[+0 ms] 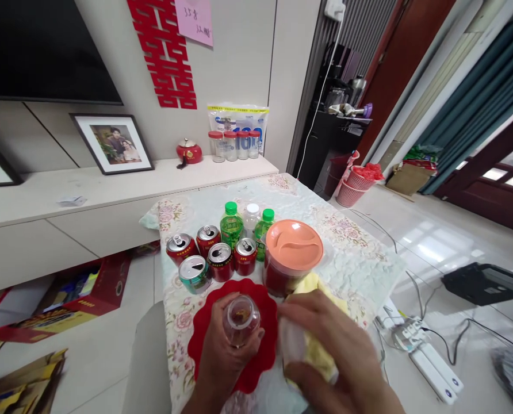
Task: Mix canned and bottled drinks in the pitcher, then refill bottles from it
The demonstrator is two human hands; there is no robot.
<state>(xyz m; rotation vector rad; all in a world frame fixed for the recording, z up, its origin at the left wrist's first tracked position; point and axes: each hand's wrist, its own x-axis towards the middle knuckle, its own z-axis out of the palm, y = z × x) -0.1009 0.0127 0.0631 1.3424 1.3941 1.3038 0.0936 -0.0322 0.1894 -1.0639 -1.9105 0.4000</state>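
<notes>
My left hand (222,351) is wrapped round a small clear glass jar (240,318), held over a red scalloped plate (205,336). Beside it my right hand (334,351) grips a yellow cloth (319,351), blurred by motion, close to the jar's right side. Just behind the cloth stands a round container with a peach lid (293,247) and red contents.
Several red cans (219,261), one green can (195,273) and green-capped bottles (232,224) stand on the floral tablecloth (360,259). A white sideboard (110,195) with jars and a red teapot lies behind. Power strips (429,356) and cables lie on the floor at the right.
</notes>
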